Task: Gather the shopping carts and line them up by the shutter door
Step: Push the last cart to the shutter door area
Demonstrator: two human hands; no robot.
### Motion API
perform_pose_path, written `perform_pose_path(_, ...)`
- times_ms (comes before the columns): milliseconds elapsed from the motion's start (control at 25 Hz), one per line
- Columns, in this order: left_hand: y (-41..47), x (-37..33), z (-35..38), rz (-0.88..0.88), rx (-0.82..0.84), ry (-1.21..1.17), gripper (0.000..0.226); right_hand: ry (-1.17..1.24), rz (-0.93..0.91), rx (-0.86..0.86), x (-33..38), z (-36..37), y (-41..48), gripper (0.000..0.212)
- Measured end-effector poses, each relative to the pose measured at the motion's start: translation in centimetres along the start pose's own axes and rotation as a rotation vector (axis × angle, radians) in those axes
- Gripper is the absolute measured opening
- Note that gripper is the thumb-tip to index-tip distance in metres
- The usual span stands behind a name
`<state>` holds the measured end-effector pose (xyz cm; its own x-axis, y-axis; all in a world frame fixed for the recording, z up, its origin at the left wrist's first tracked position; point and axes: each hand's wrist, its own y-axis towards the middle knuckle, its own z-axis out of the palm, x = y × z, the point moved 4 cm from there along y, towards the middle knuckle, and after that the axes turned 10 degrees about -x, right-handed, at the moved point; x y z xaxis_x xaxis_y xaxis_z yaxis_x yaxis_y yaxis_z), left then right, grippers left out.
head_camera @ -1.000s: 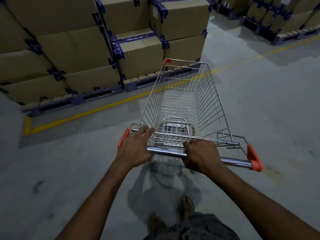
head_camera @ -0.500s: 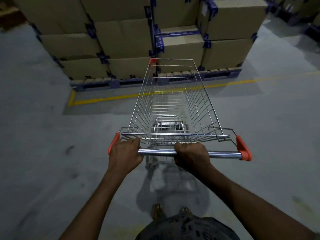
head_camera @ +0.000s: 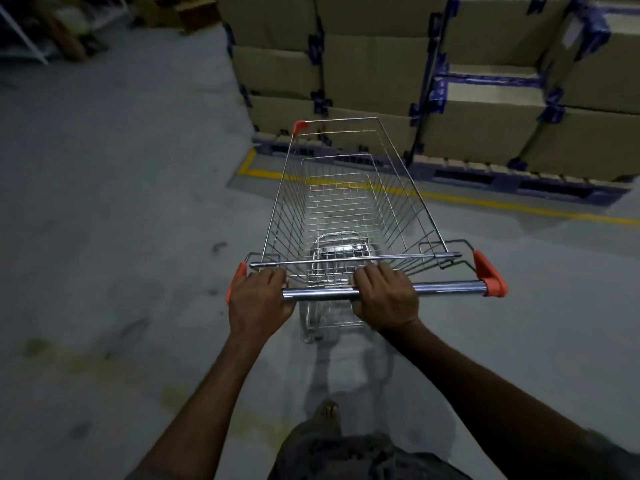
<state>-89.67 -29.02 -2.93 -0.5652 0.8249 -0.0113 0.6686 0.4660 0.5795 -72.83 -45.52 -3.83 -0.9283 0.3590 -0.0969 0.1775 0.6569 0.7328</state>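
A chrome wire shopping cart (head_camera: 349, 206) with orange corner caps stands right in front of me on the grey concrete floor, its basket empty. My left hand (head_camera: 258, 297) grips the left end of the chrome handle bar (head_camera: 446, 288), next to the orange end cap. My right hand (head_camera: 386, 297) grips the same bar near its middle. The cart's nose points at the stacked boxes ahead. No shutter door and no other cart show in the head view.
Stacked cardboard boxes (head_camera: 374, 67) on dark blue pallets (head_camera: 519, 180) fill the far right, bordered by a yellow floor line (head_camera: 485, 202). Open grey floor (head_camera: 121, 202) spreads to the left. Dim clutter and a white frame (head_camera: 52, 29) sit at the far left.
The view and the cart have swung to the left: the box stacks slid to the right and open floor appeared on the left. Both hands kept their grip on the handle.
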Motion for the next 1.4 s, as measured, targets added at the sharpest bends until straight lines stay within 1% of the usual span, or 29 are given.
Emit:
perform_pose_path(80, -0.4, 1.5, -0.6, -0.048, -0.044, 0.056, 0.016, 0.04, -0.081, -0.014, 1.2, 0.9, 1.0, 0.012)
perform_pose_path(160, -0.8, 3.6, -0.8, -0.083, -0.064, 0.09, 0.015, 0.127, -0.135, 0.011, 2.5, 1.9, 2.5, 0.019)
perform_pose_path(240, -1.0, 6.1, -1.1, -0.115, -0.068, 0.11, 0.017, 0.229, -0.119, 0.06, 4.4, 2.6, 4.4, 0.021)
perform_pose_path(320, -1.0, 8.8, -1.5, -0.148, -0.055, 0.138, 0.018, 0.333, -0.077, 0.149, 6.7, 3.6, 6.4, 0.025)
perform_pose_path(400, -0.9, 12.1, -1.6, -0.204, 0.02, 0.15, 0.013, 0.419, -0.004, 0.322, 9.1, 5.1, 9.1, 0.03)
perform_pose_path(440, -0.7, 13.7, -1.7, -0.228, 0.063, 0.14, 0.014, 0.448, 0.046, 0.434, 9.9, 6.0, 10.6, 0.032)
perform_pose_path(520, -0.3, 16.8, -1.9, -0.277, 0.137, 0.093, 0.035, 0.493, 0.112, 0.634, 11.3, 8.4, 13.4, 0.045)
perform_pose_path(600, 0.4, 19.8, -2.0, -0.304, 0.201, 0.044, 0.054, 0.482, 0.111, 0.754, 13.0, 10.8, 16.1, 0.065)
perform_pose_path(640, 0.7, 20.9, -2.0, -0.305, 0.236, 0.028, 0.059, 0.452, 0.101, 0.775, 13.8, 11.8, 16.9, 0.068)
perform_pose_path(680, 1.1, 22.1, -2.0, -0.303, 0.286, 0.024, 0.062, 0.406, 0.076, 0.763, 14.7, 12.6, 17.8, 0.066)
perform_pose_path(760, 2.2, 23.9, -1.7, -0.27, 0.451, 0.045, 0.064, 0.282, -0.034, 0.728, 16.7, 14.2, 19.5, 0.062)
perform_pose_path(800, 2.8, 24.7, -1.3, -0.262, 0.539, 0.05, 0.063, 0.233, -0.088, 0.746, 17.6, 15.0, 20.3, 0.06)
perform_pose_path(880, 4.2, 26.1, -1.0, -0.339, 0.668, 0.001, 0.056, 0.205, -0.161, 0.841, 19.2, 16.8, 22.2, 0.058)
perform_pose_path(960, 5.1, 28.0, -0.6, -0.392, 0.666, -0.041, 0.052, 0.207, -0.231, 0.918, 20.6, 18.8, 24.3, 0.057)
perform_pose_path(1040, 5.6, 30.2, -0.3, -0.415, 0.631, -0.058, 0.056, 0.205, -0.304, 0.931, 22.2, 20.6, 26.1, 0.056)
perform_pose_path(1200, 6.2, 36.5, 1.3, -0.5, 0.555, -0.113, 0.076, 0.261, -0.308, 0.832, 26.0, 24.3, 29.7, 0.051)
perform_pose_path(1320, 7.1, 41.2, 2.4, -0.543, 0.51, -0.107, 0.077, 0.301, -0.299, 0.789, 28.9, 27.4, 32.7, 0.049)
perform_pose_path(1400, 8.1, 44.4, 3.0, -0.578, 0.48, -0.092, 0.075, 0.336, -0.303, 0.778, 30.9, 29.9, 34.9, 0.055)
